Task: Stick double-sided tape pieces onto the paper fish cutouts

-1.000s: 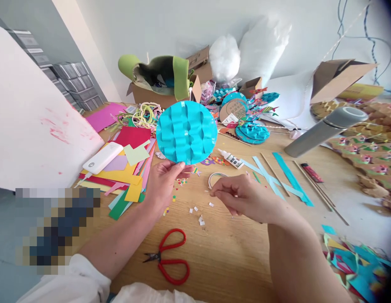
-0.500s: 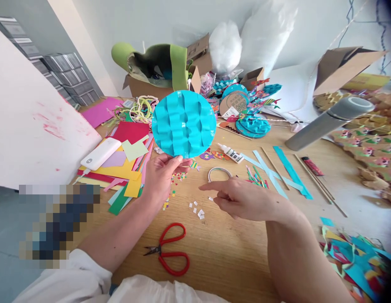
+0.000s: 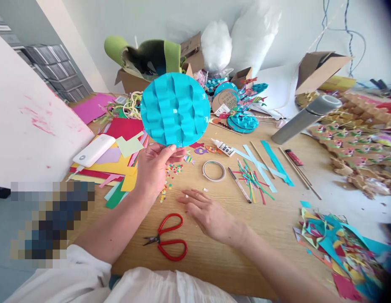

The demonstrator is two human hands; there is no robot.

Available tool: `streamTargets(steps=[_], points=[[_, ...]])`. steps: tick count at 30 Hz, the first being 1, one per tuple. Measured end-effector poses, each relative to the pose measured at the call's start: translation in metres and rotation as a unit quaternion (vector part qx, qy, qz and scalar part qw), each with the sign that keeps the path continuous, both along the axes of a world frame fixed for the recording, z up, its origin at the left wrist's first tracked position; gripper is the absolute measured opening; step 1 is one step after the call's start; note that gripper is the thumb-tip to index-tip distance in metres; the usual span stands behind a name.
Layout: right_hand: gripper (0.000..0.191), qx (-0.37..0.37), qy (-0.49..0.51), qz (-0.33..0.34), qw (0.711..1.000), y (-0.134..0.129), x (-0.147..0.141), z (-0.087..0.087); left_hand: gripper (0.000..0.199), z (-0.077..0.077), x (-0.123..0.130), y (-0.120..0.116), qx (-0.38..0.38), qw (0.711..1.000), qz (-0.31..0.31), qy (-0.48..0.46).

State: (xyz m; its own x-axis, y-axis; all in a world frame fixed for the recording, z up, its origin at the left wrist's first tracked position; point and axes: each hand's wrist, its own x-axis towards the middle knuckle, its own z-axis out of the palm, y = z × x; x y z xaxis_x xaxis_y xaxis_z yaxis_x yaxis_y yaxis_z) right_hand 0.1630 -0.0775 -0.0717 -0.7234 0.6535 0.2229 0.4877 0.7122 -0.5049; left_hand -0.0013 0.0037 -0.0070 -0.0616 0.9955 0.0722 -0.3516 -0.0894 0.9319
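the round blue disc faced with wavy paper strips (image 3: 175,109) is held up above the worktop (image 3: 211,273), left of centre. its face looks covered almost edge to edge, with small whitish flecks at the middle and right side. no fish or confetti shows on it; what is left to add cannot be told. the left hand (image 3: 151,172) is clamped on its near edge, thumb in front. the right hand (image 3: 211,216) is low over the worktop, palm down, fingers loosely apart; whether it touches the small white square (image 3: 205,189) near its fingertips is unclear.

small patterned paper fish (image 3: 200,150) and multicoloured paper confetti (image 3: 174,169) lie loose just beyond the hands. the red-handled metal scissors (image 3: 174,242) lie near, left of the right hand, within its way leftward. farther right are the white tape ring (image 3: 213,180), white glue bottle (image 3: 225,148), slim pen (image 3: 239,185) and tilted grey flask (image 3: 296,122).
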Motion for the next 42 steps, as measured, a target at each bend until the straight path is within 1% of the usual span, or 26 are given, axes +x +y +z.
streamTargets(steps=[2, 3, 5, 7, 8, 9, 11, 12, 13, 15, 17, 19, 21, 23, 25, 26, 27, 28, 30, 32, 34, 35, 36, 37, 39, 42], points=[[0.028, 0.024, -0.044, 0.006, 0.999, 0.0, -0.002, -0.016, 0.012, 0.002, -0.001, -0.002, 0.01, 1.0, -0.003, -0.004], [0.029, 0.031, -0.063, 0.007, 0.998, -0.002, 0.002, -0.021, 0.012, 0.003, -0.001, -0.002, 0.013, 1.0, -0.005, -0.007], [0.029, 0.036, -0.097, 0.005, 0.995, -0.009, 0.022, -0.024, 0.012, 0.005, -0.003, -0.002, 0.016, 1.0, -0.006, -0.012], [0.03, 0.047, -0.121, -0.012, 0.991, -0.025, 0.053, -0.021, 0.011, 0.006, -0.005, -0.001, 0.018, 1.0, 0.001, -0.015], [0.03, 0.059, -0.127, -0.036, 0.99, -0.033, 0.069, -0.018, 0.011, 0.007, -0.005, 0.0, 0.018, 1.0, 0.004, -0.015], [0.029, 0.078, -0.123, -0.075, 0.987, -0.042, 0.082, -0.016, 0.011, 0.007, -0.006, 0.0, 0.017, 1.0, 0.006, -0.013], [0.025, 0.112, -0.109, -0.149, 0.976, -0.051, 0.097, -0.011, 0.011, 0.005, -0.006, 0.001, 0.015, 1.0, 0.004, -0.01], [0.023, 0.113, -0.104, -0.165, 0.974, -0.05, 0.095, -0.01, 0.01, 0.005, -0.005, 0.001, 0.013, 1.0, 0.001, -0.009], [0.021, 0.107, -0.099, -0.165, 0.975, -0.047, 0.089, -0.01, 0.01, 0.004, -0.004, 0.0, 0.011, 1.0, -0.001, -0.007], [0.022, 0.086, -0.097, -0.137, 0.982, -0.031, 0.066, -0.014, 0.01, 0.003, -0.003, -0.001, 0.01, 1.0, -0.007, -0.006], [0.025, 0.09, -0.093, -0.118, 0.985, -0.014, 0.044, -0.02, 0.009, 0.003, -0.002, -0.001, 0.011, 1.0, -0.011, -0.004], [0.028, 0.083, -0.101, -0.106, 0.986, -0.007, 0.039, -0.026, 0.009, 0.004, -0.004, -0.001, 0.014, 1.0, -0.009, 0.0], [0.031, 0.058, -0.114, -0.111, 0.985, -0.017, 0.055, -0.029, 0.008, 0.006, -0.006, 0.001, 0.019, 1.0, -0.001, 0.002], [0.034, 0.036, -0.132, -0.147, 0.98, -0.039, 0.083, -0.029, 0.008, 0.006, -0.008, 0.004, 0.022, 1.0, 0.005, -0.002], [0.029, 0.05, -0.123, -0.214, 0.968, -0.063, 0.102, -0.026, 0.008, 0.005, -0.01, 0.005, 0.017, 1.0, 0.004, -0.006], [0.028, 0.054, -0.109, -0.254, 0.96, -0.073, 0.104, -0.023, 0.008, 0.005, -0.01, 0.006, 0.014, 1.0, 0.002, -0.006], [0.028, 0.046, -0.087, -0.286, 0.953, -0.079, 0.099, -0.021, 0.008, 0.004, -0.01, 0.006, 0.011, 1.0, 0.0, -0.006], [0.03, 0.013, -0.058, -0.303, 0.951, -0.082, 0.087, -0.019, 0.008, 0.004, -0.009, 0.006, 0.01, 1.0, -0.001, -0.006], [0.034, -0.08, 0.018, -0.302, 0.95, -0.081, 0.048, -0.017, 0.008, 0.003, -0.009, 0.005, 0.012, 1.0, -0.002, -0.008], [0.025, -0.142, 0.099, -0.289, 0.942, -0.071, 0.004, -0.02, 0.009, 0.003, -0.008, 0.005, 0.013, 1.0, -0.002, -0.009], [0.023, -0.158, 0.141, -0.293, 0.932, -0.061, -0.027, -0.028, 0.009, 0.003, -0.008, 0.005, 0.012, 1.0, -0.003, -0.008], [0.022, -0.148, 0.143, -0.304, 0.93, -0.058, -0.034, -0.034, 0.008, 0.003, -0.009, 0.006, 0.012, 1.0, -0.003, -0.01], [0.022, -0.131, 0.131, -0.315, 0.931, -0.056, -0.035, -0.04, 0.008, 0.003, -0.009, 0.007, 0.011, 1.0, -0.002, -0.011], [0.022, -0.106, 0.113, -0.334, 0.93, -0.057, -0.029, -0.047, 0.007, 0.003, -0.009, 0.007, 0.01, 1.0, -0.001, -0.012], [0.019, -0.051, 0.066, -0.381, 0.921, -0.066, -0.003, -0.06, 0.006, 0.004, -0.01, 0.008, 0.008, 1.0, 0.003, -0.015], [0.019, 0.013, 0.007, -0.481, 0.877, -0.091, 0.049, -0.073, 0.006, 0.004, -0.01, 0.009, 0.007, 1.0, 0.006, -0.016]])
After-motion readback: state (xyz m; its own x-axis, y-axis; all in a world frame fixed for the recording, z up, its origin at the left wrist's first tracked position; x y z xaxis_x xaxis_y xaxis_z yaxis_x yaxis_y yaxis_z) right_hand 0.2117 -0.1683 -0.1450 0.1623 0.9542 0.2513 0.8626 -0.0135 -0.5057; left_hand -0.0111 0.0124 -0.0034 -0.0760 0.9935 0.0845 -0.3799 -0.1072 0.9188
